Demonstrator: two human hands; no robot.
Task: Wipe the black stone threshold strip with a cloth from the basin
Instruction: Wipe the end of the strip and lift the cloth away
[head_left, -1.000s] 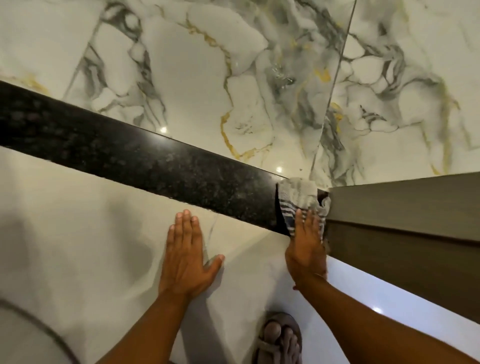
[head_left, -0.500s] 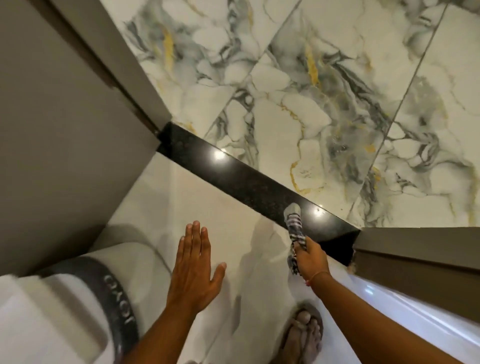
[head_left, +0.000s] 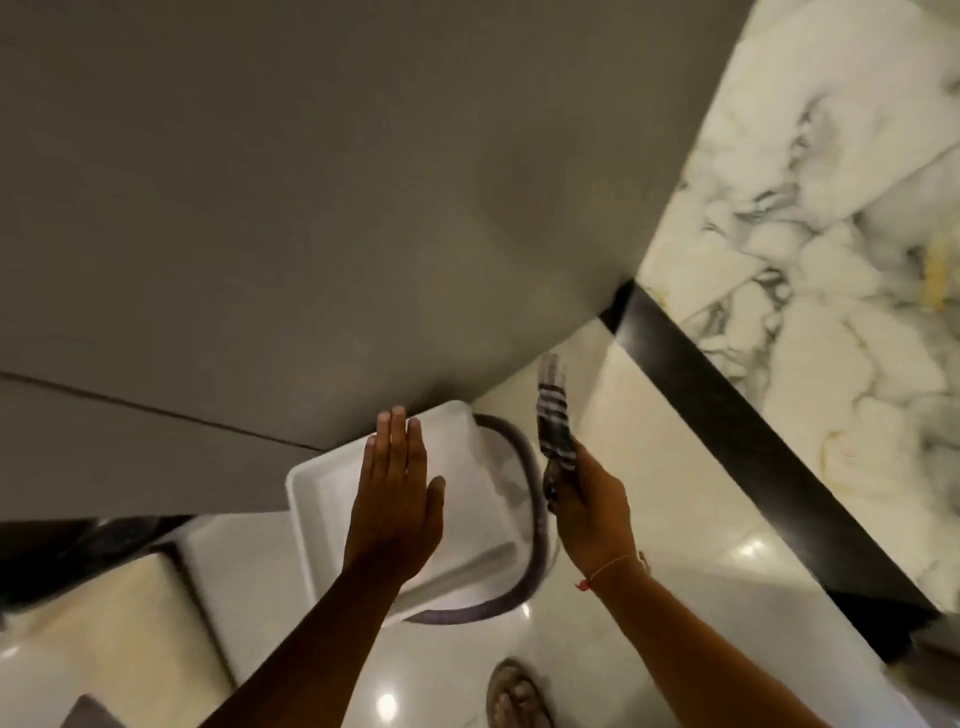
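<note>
My right hand (head_left: 589, 506) is closed around a grey-and-white striped cloth (head_left: 555, 415), which sticks up and away from the fist, off the floor. A white rectangular basin (head_left: 332, 493) with a dark rim band sits on the pale floor to the left of that hand. My left hand (head_left: 397, 493) hovers flat over the basin, fingers straight and apart, holding nothing. The black stone threshold strip (head_left: 737, 431) runs diagonally at the right, from the grey panel's corner down to the right edge, apart from both hands.
A large grey door or wall panel (head_left: 311, 208) fills the upper left. White marble floor with grey veins (head_left: 831, 260) lies beyond the strip. My sandalled foot (head_left: 514, 696) stands at the bottom centre. A beige step or ledge (head_left: 119, 618) is at the lower left.
The view swung left from the threshold to the basin. My right hand lifted the cloth off the strip and carried it toward the basin; my left hand rose off the floor.
</note>
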